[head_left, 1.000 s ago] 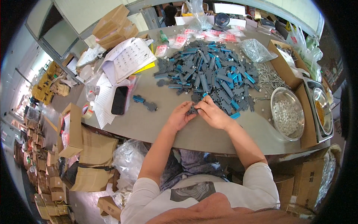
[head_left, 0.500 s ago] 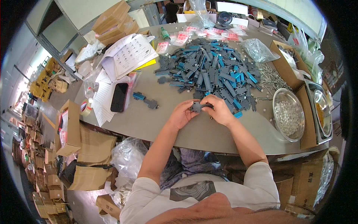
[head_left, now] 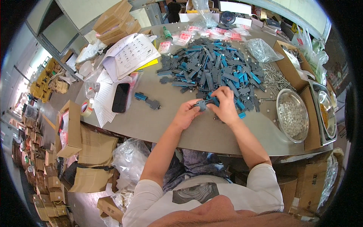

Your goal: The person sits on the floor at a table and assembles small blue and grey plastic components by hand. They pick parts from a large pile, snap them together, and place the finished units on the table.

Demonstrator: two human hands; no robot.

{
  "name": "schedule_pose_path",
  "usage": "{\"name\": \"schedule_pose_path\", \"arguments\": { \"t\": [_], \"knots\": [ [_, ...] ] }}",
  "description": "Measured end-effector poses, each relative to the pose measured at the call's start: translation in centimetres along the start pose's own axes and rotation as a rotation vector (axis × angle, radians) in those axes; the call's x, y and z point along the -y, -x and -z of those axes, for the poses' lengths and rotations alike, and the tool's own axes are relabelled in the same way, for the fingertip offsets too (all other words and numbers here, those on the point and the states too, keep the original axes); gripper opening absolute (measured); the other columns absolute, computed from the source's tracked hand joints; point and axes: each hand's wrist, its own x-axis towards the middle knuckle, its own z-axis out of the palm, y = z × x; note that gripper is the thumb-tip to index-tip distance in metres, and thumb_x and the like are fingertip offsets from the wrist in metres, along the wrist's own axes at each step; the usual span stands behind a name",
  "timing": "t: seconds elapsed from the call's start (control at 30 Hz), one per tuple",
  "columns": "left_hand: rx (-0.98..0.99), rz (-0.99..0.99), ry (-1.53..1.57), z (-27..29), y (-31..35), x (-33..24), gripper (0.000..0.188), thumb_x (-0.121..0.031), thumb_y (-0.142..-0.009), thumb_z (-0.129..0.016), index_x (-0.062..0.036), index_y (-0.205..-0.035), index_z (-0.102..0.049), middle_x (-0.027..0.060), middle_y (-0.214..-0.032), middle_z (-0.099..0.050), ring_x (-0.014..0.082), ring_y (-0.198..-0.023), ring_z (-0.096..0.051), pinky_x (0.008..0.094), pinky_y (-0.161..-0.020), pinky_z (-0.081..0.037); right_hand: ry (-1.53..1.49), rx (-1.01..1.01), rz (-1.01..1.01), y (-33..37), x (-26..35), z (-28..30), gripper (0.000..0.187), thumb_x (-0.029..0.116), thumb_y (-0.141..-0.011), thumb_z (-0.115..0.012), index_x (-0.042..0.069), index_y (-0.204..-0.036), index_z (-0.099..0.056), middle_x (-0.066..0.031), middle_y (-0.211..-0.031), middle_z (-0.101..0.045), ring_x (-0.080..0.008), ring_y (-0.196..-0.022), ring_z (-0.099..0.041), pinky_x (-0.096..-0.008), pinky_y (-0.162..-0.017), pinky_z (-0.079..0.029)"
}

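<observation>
My left hand (head_left: 186, 115) is closed around the flat end of a dark grey plastic bracket (head_left: 200, 105), thumb and fingers pinching it over the table. At the bracket's other end, a blue-and-grey stretch shows under the fingers of my right hand (head_left: 226, 107), which grips it from the right. How the two portions join is hidden by the fingers. Just beyond my hands lies a large heap of the same grey and blue plastic parts (head_left: 211, 68). A similar part (head_left: 147, 101) rests alone to the left, its blue end toward the phone.
A black phone (head_left: 121, 98) lies on printed sheets (head_left: 104, 96) at left. On the right are loose screws (head_left: 278, 77), a metal bowl (head_left: 280, 125) of small white pieces and a cardboard box (head_left: 311, 132). Small bags (head_left: 223, 34) and a fan (head_left: 228, 18) stand at the back.
My right hand has shifted up and turned its knuckles upward. The bracket between my hands has tilted, so its blue portion now shows. My left hand has barely moved.
</observation>
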Motion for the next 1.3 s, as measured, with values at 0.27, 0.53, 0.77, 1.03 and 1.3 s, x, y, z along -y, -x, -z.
{"name": "schedule_pose_path", "arguments": {
  "t": [0.27,0.53,0.77,1.03,1.3],
  "knots": [
    [0.117,-0.004,0.104,-0.5,0.4,-0.9,0.036,-0.003,-0.092,-0.052,0.0068,-0.126,-0.047,0.0153,-0.119,-0.057,0.027,-0.107,-0.06,0.0353,-0.091,-0.052,-0.405,0.454,-0.251,-0.4,-1.8,1.0,0.028,0.025,-0.091,-0.056,-0.002,-0.084,-0.056,-0.0206,-0.071,-0.056,-0.0381,-0.068,-0.056,-0.043,-0.063,-0.044],
    [0.111,-0.065,0.098,-1.0,0.6,-1.5,0.036,-0.005,-0.092,-0.053,0.0015,-0.127,-0.049,0.0135,-0.116,-0.058,0.0259,-0.102,-0.063,0.0343,-0.089,-0.054,-0.28,0.431,-0.292,-0.7,-0.9,1.1,0.023,0.022,-0.09,-0.056,0.001,-0.083,-0.057,-0.0209,-0.075,-0.058,-0.0405,-0.072,-0.057,-0.0452,-0.061,-0.043],
    [-0.898,-0.588,-0.83,3.8,0.3,-2.0,0.034,-0.005,-0.087,-0.056,-0.0001,-0.121,-0.055,0.015,-0.118,-0.06,0.0231,-0.095,-0.062,0.0247,-0.076,-0.047,-0.125,0.594,-0.04,0.1,-4.7,3.4,0.023,0.005,-0.075,-0.066,0.014,-0.096,-0.066,-0.0105,-0.101,-0.056,-0.032,-0.096,-0.056,-0.0385,-0.079,-0.047],
    [-0.812,-0.612,-1.565,4.3,-2.0,-2.6,0.043,-0.007,-0.085,-0.055,-0.0065,-0.128,-0.05,0.0155,-0.142,-0.039,0.0328,-0.135,-0.031,0.0544,-0.105,-0.025,0.125,0.558,-0.007,1.3,-3.8,2.9,0.029,-0.001,-0.069,-0.065,0.017,-0.091,-0.067,-0.0065,-0.113,-0.048,-0.0307,-0.107,-0.047,-0.0418,-0.086,-0.045],
    [-0.523,-0.412,-1.753,5.5,-6.4,-2.7,0.035,-0.008,-0.079,-0.063,-0.0089,-0.113,-0.061,0.0103,-0.115,-0.057,0.0321,-0.115,-0.048,0.0569,-0.104,-0.028,0.142,0.358,0.052,0.4,-4.2,2.5,0.016,0.005,-0.075,-0.064,0.01,-0.087,-0.055,-0.0082,-0.094,-0.057,-0.0318,-0.094,-0.055,-0.0435,-0.079,-0.045]
  ]
}}
